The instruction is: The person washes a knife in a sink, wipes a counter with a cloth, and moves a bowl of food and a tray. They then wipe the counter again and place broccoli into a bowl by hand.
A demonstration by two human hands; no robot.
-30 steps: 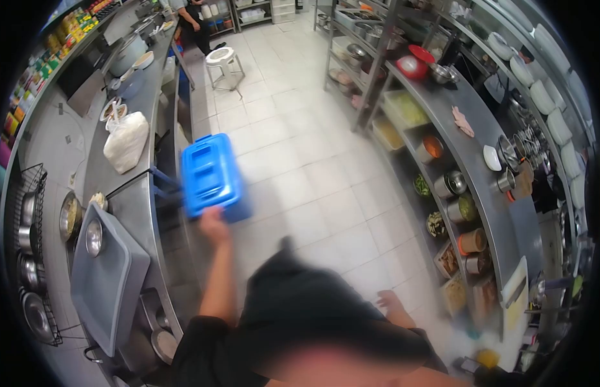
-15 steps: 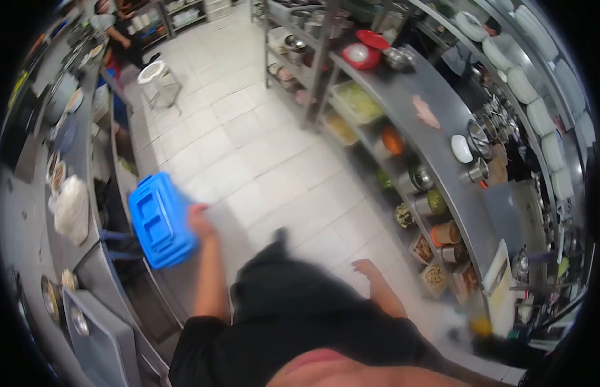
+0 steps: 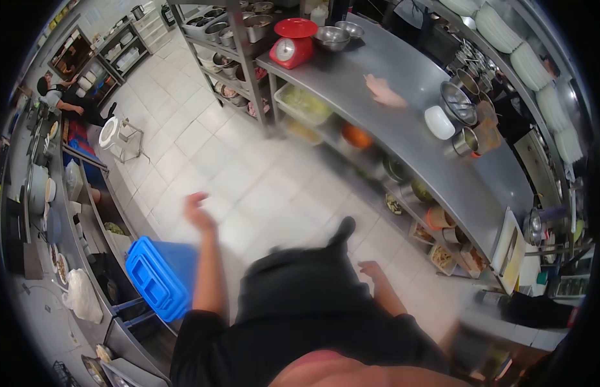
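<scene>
Above the tiled floor (image 3: 242,168), my left hand (image 3: 198,209) hangs at the left with its fingers loosely bent and nothing in it. Just below it stands the blue lidded bin (image 3: 159,277), partly behind my left forearm; the hand is apart from its lid. My right hand (image 3: 372,269) is held low at the right, fingers loosely apart, also empty. It is nearest to the shelves under the steel counter (image 3: 358,71). One dark shoe (image 3: 343,232) shows ahead of my apron (image 3: 300,284).
A white stool (image 3: 113,134) stands on the floor at the upper left, with another person (image 3: 77,106) behind it. A red scale (image 3: 292,48), steel bowls (image 3: 331,39) and a white container (image 3: 438,122) are on the right counter. A steel rack (image 3: 242,58) stands at the aisle's edge.
The view has turned and moved forward along the aisle. The scale and rack now lie further left, and the blue bin sits lower. My left hand appears further from the bin's lid.
</scene>
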